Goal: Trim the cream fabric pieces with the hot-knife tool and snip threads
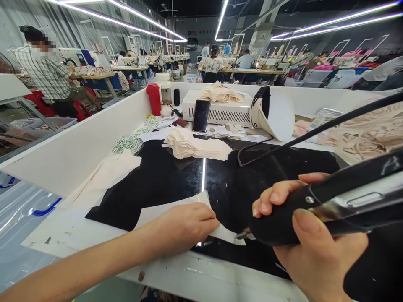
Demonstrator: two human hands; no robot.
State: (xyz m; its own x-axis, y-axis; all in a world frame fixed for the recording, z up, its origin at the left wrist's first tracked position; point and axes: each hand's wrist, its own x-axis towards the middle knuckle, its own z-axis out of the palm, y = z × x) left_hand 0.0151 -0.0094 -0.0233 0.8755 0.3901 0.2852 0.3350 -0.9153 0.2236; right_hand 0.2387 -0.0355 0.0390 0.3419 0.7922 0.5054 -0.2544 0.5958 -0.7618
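Note:
My right hand (pixel 315 235) is wrapped around a thick black handheld tool (pixel 283 214) that has a long metal lever along its side. The narrow metal tip of this tool touches the right end of a white fabric piece (pixel 170 209) lying on the black, glossy work surface (pixel 163 167). On that same fabric my left hand (pixel 195 222) rests with its fingers bunched together, gripping or pressing its edge; the fingertips are partly hidden. Farther back sits a stack of cream fabric pieces (pixel 195 144). To the left lie more cream pieces (pixel 110 176).
A white slotted box (pixel 217 111) stands at the back with a phone (pixel 201 115) leaning on it. Beside it are a white cone-shaped shade (pixel 277 113) and a red cup (pixel 153 98). A black cable (pixel 315 134) arches over the right side. White side walls (pixel 94 138) border the table.

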